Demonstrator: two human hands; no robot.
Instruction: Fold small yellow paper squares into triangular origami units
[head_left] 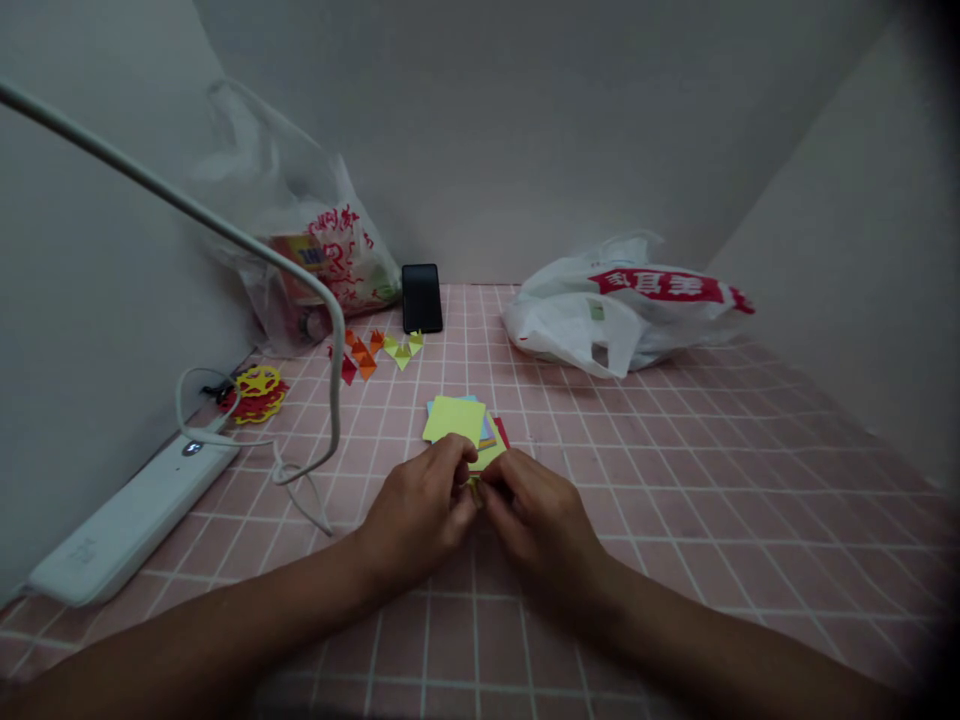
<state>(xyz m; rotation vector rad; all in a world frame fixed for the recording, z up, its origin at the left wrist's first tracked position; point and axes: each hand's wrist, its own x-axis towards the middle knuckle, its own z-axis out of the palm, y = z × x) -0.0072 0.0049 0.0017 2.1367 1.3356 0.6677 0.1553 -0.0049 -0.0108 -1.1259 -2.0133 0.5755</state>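
My left hand point(416, 505) and my right hand point(544, 520) meet low in the middle of the view, thumbs and fingers pinched together. Between the fingertips shows a sliver of a small yellow paper piece point(474, 482), mostly hidden by the fingers. Just beyond the hands lies a loose stack of square coloured papers, with a yellow sheet point(454, 419) on top and blue, purple and red edges showing below. Farther back on the left are folded paper hearts: orange ones point(365, 355), a red one point(348, 369) and yellow ones point(403, 352).
A white power strip point(135, 510) and its cable point(335, 380) are at left. Beside them lie yellow and red cut-out shapes point(259, 392). A black phone point(422, 298) leans at the back between plastic bags, left point(341, 230) and right point(577, 310). Pink tiled cloth point(720, 480) covers the table.
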